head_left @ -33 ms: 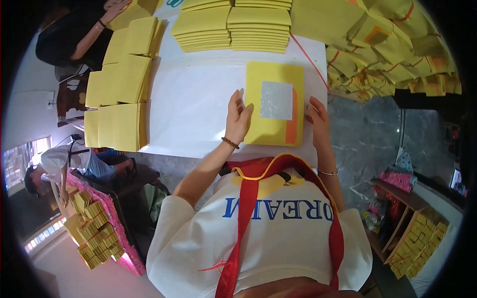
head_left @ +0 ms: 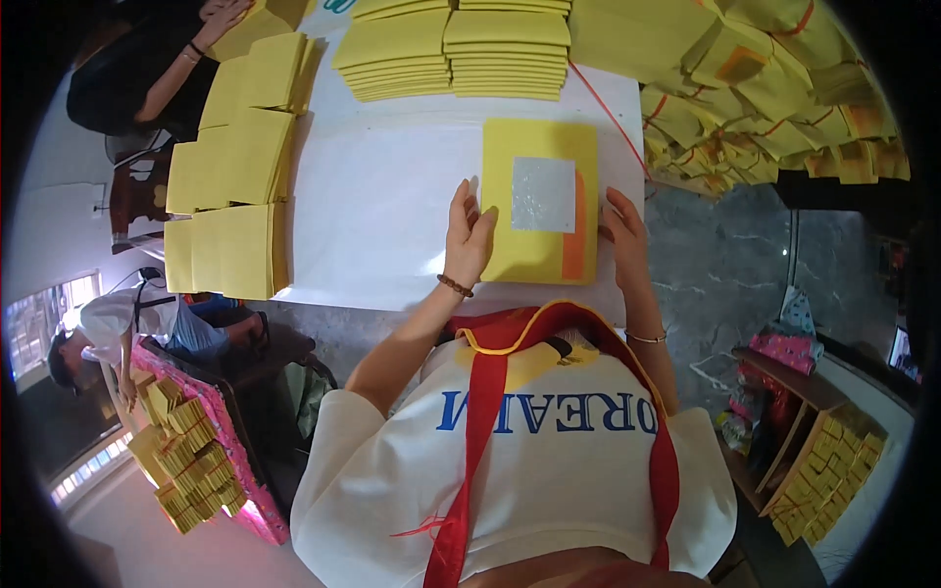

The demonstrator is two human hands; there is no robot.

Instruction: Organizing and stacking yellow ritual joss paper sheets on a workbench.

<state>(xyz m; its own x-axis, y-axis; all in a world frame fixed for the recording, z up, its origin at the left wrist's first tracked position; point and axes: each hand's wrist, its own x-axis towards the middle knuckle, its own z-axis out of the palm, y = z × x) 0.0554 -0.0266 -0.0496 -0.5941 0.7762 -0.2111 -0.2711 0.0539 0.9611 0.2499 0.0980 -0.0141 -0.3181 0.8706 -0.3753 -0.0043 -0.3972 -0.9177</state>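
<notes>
A stack of yellow joss paper lies on the white table in front of me, a silver foil square and an orange strip on its top sheet. My left hand is cupped against its left edge, with the thumb touching the paper and the fingers extended. Beside the right edge is my right hand, fingers apart and slightly bent; whether they touch the paper is hard to see. Neither hand is closed around the stack.
Folded yellow paper bundles line the table's left side. More stacks stand at the far edge. Tied yellow bundles pile up at far right. One person works at far left; another sits by a pink-covered table.
</notes>
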